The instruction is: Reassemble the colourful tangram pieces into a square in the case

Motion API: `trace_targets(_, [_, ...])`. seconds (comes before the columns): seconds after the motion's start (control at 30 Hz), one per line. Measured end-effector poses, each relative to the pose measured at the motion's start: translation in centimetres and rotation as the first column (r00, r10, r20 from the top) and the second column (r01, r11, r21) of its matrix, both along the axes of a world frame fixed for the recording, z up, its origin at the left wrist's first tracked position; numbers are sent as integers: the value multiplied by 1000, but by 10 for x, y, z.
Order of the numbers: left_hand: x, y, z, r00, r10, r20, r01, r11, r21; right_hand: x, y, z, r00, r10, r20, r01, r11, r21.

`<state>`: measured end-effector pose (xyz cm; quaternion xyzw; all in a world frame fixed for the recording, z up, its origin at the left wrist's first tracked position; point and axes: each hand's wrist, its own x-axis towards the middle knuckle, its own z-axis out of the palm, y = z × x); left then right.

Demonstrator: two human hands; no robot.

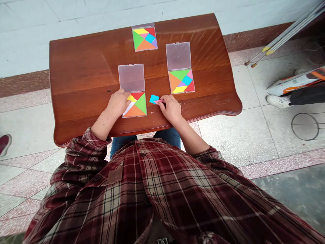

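Observation:
Near the table's front edge lies a tangram case (131, 78) with its clear lid folded back. Red, green and orange pieces sit in its tray, and a bare white strip shows at the left. My left hand (117, 102) is closed at the tray's left side, fingertips on a yellow tangram piece (132, 98); they partly cover it. To the right, my right hand (172, 109) pinches a pink tangram triangle (158, 102) just above the tabletop. Beside it, a blue tangram square (153, 98) rests on the wood, its right corner near the triangle.
A second filled tangram case (178, 57) lies open on the right of the wooden table (83, 74), and a third (144, 39) at the back. A wall stands behind. On the floor at right are a shoe (278, 101), a bag (291, 81) and poles (286, 39).

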<state>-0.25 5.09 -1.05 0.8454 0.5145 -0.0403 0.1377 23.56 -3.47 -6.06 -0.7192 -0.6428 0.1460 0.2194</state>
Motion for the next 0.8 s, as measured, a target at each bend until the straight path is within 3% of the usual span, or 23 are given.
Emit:
trace_targets(0.33, [7,-3,2,996,80,-35,-80,997,-4,1,-1,-2,1000,0,-9,0,1000,21])
trace_targets(0.8, [5,2,0,996,89,-3,-89,994,-67,1,-2,-2,1000,7,9,-7,1000,9])
